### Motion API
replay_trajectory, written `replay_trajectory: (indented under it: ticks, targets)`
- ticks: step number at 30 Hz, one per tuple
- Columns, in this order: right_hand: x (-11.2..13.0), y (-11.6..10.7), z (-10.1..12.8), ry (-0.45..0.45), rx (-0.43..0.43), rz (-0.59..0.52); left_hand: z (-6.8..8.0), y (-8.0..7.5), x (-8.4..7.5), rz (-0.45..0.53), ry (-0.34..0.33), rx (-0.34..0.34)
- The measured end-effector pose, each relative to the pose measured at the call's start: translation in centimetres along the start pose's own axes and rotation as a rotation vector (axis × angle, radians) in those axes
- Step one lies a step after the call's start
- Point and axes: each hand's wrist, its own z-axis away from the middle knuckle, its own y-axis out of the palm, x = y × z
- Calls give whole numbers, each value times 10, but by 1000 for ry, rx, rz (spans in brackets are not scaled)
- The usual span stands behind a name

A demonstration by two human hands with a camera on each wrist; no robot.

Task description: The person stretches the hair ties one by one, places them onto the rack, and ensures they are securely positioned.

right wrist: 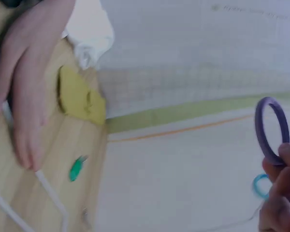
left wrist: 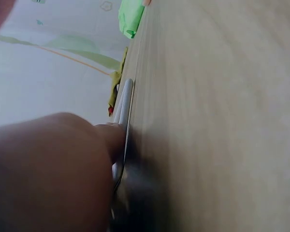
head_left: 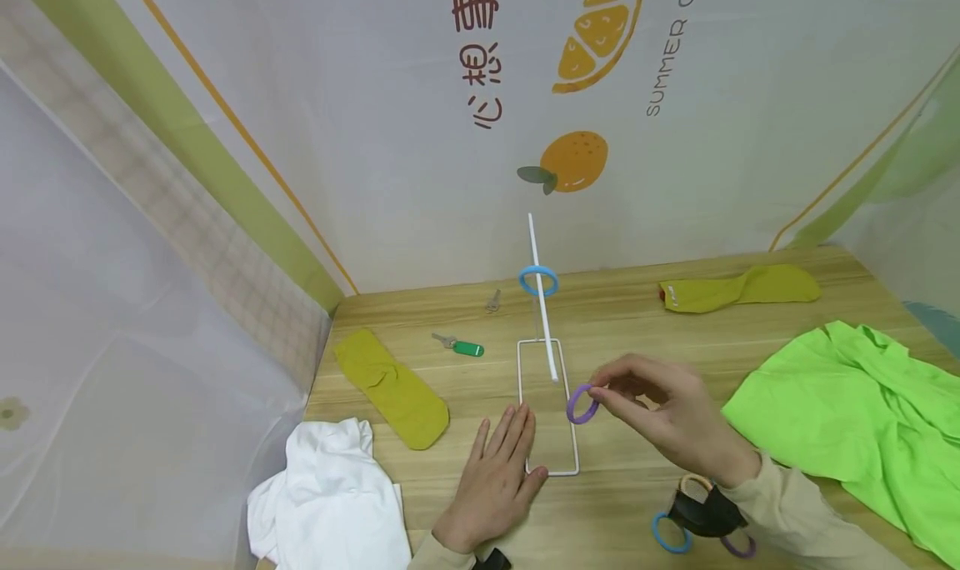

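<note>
Between thumb and fingertips my right hand (head_left: 667, 412) pinches a purple ring (head_left: 582, 404), held up just in front of the near end of a white rod (head_left: 546, 320). A blue ring (head_left: 538, 293) hangs around that rod farther back. The rod belongs to a white wire stand whose rectangular base (head_left: 576, 445) lies on the table. My left hand (head_left: 491, 482) lies flat with straight fingers over the left side of the base. In the right wrist view the purple ring (right wrist: 261, 130) stands upright in the fingers.
Beside my right forearm sit a blue ring (head_left: 671, 547), a purple ring and an orange ring with a black piece (head_left: 705, 513). Around lie yellow socks (head_left: 397, 391), a key with a green tag (head_left: 468, 348), a loose key (head_left: 493, 301), white cloth (head_left: 337, 495) and green cloth (head_left: 847, 403).
</note>
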Motion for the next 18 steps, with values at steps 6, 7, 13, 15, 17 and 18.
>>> replay_trajectory:
  ticks: [6,7,13,15,17,18]
  targets:
    - [32,9,-29,-319,-90,-222,0,-2,0,-18,3,-7]
    - [35,10,-33,-346,-106,-232,0,-2,0,-18,3,-5]
    - [34,15,-45,-312,-164,-221,0,-2,0,-11,-1,12]
    - [30,17,-44,-279,-170,-207,0,-2,0,-6,-1,15]
    - [27,18,-44,-253,-169,-196,0,-1,0,-6,0,13]
    - [25,18,-44,-243,-168,-190,1,0,0,-5,-1,12]
